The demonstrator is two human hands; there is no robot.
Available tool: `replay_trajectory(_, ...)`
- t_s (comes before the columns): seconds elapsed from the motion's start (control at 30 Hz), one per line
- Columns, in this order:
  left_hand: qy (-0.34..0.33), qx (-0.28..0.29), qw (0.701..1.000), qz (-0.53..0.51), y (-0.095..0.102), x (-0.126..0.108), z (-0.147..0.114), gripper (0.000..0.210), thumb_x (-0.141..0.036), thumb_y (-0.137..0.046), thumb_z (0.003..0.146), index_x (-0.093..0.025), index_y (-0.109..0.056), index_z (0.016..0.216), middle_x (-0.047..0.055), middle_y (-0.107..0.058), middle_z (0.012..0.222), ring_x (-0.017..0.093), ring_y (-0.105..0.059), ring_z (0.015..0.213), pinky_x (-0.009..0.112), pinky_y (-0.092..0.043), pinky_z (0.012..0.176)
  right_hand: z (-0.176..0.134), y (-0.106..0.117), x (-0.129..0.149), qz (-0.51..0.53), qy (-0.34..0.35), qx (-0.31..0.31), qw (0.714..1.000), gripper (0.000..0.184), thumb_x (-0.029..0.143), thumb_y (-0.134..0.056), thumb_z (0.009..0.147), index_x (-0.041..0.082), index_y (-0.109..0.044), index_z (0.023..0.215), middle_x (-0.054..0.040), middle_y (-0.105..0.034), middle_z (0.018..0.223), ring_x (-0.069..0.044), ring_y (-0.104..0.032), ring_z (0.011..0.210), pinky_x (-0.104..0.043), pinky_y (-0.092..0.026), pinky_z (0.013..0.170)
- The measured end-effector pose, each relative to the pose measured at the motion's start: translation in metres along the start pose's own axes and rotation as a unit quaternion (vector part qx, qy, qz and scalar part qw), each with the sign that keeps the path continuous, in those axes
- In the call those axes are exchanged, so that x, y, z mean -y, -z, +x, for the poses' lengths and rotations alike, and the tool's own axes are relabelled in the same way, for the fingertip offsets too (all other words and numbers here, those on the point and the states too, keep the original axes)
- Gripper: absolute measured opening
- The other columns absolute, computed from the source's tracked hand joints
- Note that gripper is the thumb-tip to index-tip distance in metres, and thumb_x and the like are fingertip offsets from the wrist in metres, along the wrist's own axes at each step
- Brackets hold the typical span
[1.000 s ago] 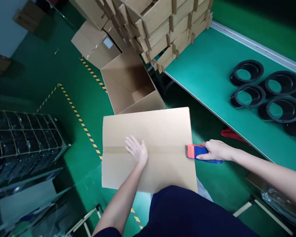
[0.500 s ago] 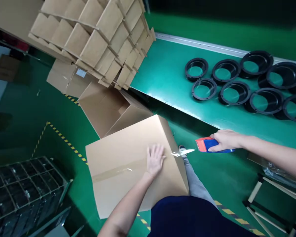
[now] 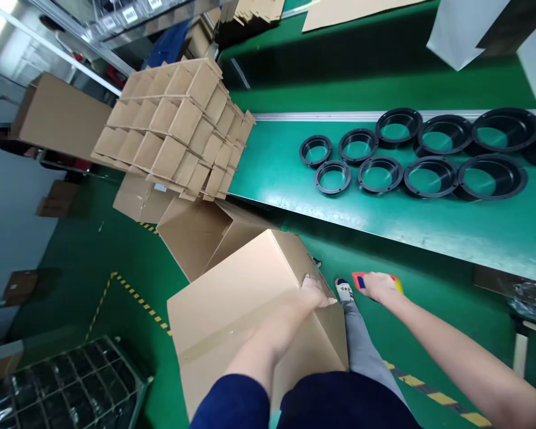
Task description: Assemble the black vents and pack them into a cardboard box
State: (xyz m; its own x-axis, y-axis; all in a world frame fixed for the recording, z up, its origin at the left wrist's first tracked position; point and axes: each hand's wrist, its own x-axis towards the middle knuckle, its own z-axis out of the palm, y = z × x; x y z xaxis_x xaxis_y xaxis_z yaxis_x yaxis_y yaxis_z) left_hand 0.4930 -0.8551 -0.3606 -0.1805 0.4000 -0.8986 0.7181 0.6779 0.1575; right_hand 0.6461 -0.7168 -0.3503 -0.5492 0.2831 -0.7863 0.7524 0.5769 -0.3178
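A closed cardboard box (image 3: 245,292) leans in front of my body, with a strip of clear brown tape (image 3: 209,345) running along its upper face. My left hand (image 3: 316,292) lies on the box's right edge, its fingers reaching over onto the side face and the thumb apart. To the right of the box, my right hand (image 3: 377,286) is closed round a tape dispenser (image 3: 358,280), red and blue in front with some yellow behind. The dispenser is apart from the box, and most of it is covered by my hand.
Several black rings (image 3: 379,174) stand in rows on the green workbench (image 3: 290,196). Stacked cardboard dividers (image 3: 170,131) sit at the bench's left end. Below them is an open carton (image 3: 196,232). A wire crate (image 3: 71,381) stands at lower left, and striped tape (image 3: 138,298) marks the floor.
My left hand has slid from the upper face to the box's right edge. My right hand has turned the dispenser, and the tape end hanging at the edge is now covered. The view has shifted.
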Motion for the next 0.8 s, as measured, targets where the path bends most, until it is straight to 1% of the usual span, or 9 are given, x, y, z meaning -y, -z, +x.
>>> replay_trajectory(0.13, 0.013, -0.001, 0.995, -0.103, 0.016, -0.024, 0.016, 0.097, -0.074, -0.063, 0.064, -0.005, -0.057, 0.132, 0.031, -0.049, 0.141, 0.047, -0.035, 0.139, 0.057, -0.021, 0.118, -0.046, -0.017, -0.051, 0.151, -0.051, -0.040, 0.986, 0.043, 0.055, -0.056, 0.085, 0.013, -0.065, 0.084, -0.0153, -0.072, 0.080, -0.029, -0.069, 0.076, -0.035, -0.046, 0.063)
replay_trajectory(0.27, -0.067, -0.008, 0.955, -0.290, 0.026, -0.045, -0.013, 0.086, -0.076, -0.019, 0.087, -0.012, -0.058, 0.129, 0.019, -0.063, 0.130, 0.029, -0.058, 0.123, 0.041, -0.043, 0.104, -0.087, -0.033, -0.041, 0.448, 0.015, -0.094, 0.889, 0.049, 0.065, -0.055, 0.080, 0.017, -0.059, 0.089, -0.0033, -0.066, 0.067, -0.021, -0.063, 0.062, -0.031, -0.047, 0.059)
replay_trajectory(0.3, -0.090, 0.001, 0.924, -0.371, 0.028, -0.046, -0.025, 0.084, -0.076, -0.019, 0.087, -0.013, -0.061, 0.124, 0.017, -0.067, 0.124, 0.025, -0.063, 0.114, 0.037, -0.047, 0.099, -0.092, -0.034, -0.031, 0.481, 0.024, -0.104, 0.870, 0.049, 0.064, -0.057, 0.079, 0.017, -0.059, 0.091, -0.0020, -0.064, 0.066, -0.021, -0.062, 0.060, -0.031, -0.047, 0.058)
replay_trajectory(0.37, -0.121, 0.018, 0.835, -0.537, 0.034, -0.043, -0.051, 0.071, -0.076, -0.044, 0.082, -0.014, -0.068, 0.107, 0.012, -0.072, 0.107, 0.020, -0.067, 0.096, 0.031, -0.050, 0.089, -0.099, -0.033, -0.009, 0.504, 0.036, -0.122, 0.854, 0.049, 0.063, -0.061, 0.075, 0.017, -0.060, 0.091, -0.0006, -0.062, 0.065, -0.020, -0.060, 0.060, -0.031, -0.048, 0.057)
replay_trajectory(0.43, -0.132, 0.017, 0.748, -0.650, 0.040, -0.031, -0.073, 0.056, -0.065, -0.075, 0.064, -0.015, -0.070, 0.088, 0.008, -0.072, 0.089, 0.017, -0.065, 0.082, 0.029, -0.049, 0.082, -0.102, -0.030, 0.015, 0.502, 0.051, -0.131, 0.853, 0.048, 0.063, -0.062, 0.073, 0.018, -0.060, 0.089, -0.0002, -0.061, 0.064, -0.020, -0.058, 0.060, -0.032, -0.048, 0.057)
replay_trajectory(0.47, -0.133, 0.010, 0.725, -0.676, 0.044, -0.023, -0.081, 0.052, -0.059, -0.083, 0.057, -0.015, -0.069, 0.081, 0.005, -0.070, 0.082, 0.016, -0.063, 0.077, 0.029, -0.049, 0.080, -0.103, -0.028, 0.027, 0.497, 0.064, -0.130, 0.855, 0.048, 0.063, -0.062, 0.073, 0.018, -0.060, 0.088, -0.0003, -0.061, 0.065, -0.020, -0.058, 0.061, -0.032, -0.048, 0.058)
replay_trajectory(0.63, -0.152, -0.004, 0.689, -0.708, 0.055, 0.032, -0.099, 0.057, -0.071, -0.071, 0.064, -0.015, -0.068, 0.072, 0.003, -0.066, 0.071, 0.013, -0.058, 0.067, 0.029, -0.047, 0.073, -0.098, -0.023, 0.087, 0.463, 0.094, -0.167, 0.865, 0.051, 0.065, -0.063, 0.072, 0.017, -0.063, 0.090, -0.0024, -0.064, 0.073, -0.021, -0.060, 0.067, -0.032, -0.049, 0.063)
replay_trajectory(0.7, -0.164, -0.013, 0.708, -0.687, 0.057, 0.051, -0.099, 0.060, -0.074, -0.063, 0.069, -0.015, -0.071, 0.076, 0.006, -0.068, 0.075, 0.016, -0.061, 0.070, 0.032, -0.048, 0.073, -0.092, -0.023, 0.110, 0.453, 0.078, -0.199, 0.866, 0.054, 0.067, -0.061, 0.072, 0.017, -0.063, 0.090, -0.0031, -0.065, 0.073, -0.022, -0.060, 0.068, -0.032, -0.049, 0.064)
replay_trajectory(0.8, -0.185, -0.074, 0.749, -0.632, 0.072, 0.072, -0.089, 0.042, -0.055, -0.077, 0.065, -0.014, -0.073, 0.075, 0.009, -0.071, 0.076, 0.020, -0.064, 0.074, 0.037, -0.050, 0.078, -0.087, -0.022, 0.140, 0.422, 0.037, -0.205, 0.882, 0.054, 0.070, -0.058, 0.074, 0.018, -0.064, 0.088, -0.0032, -0.066, 0.069, -0.023, -0.062, 0.067, -0.033, -0.049, 0.063)
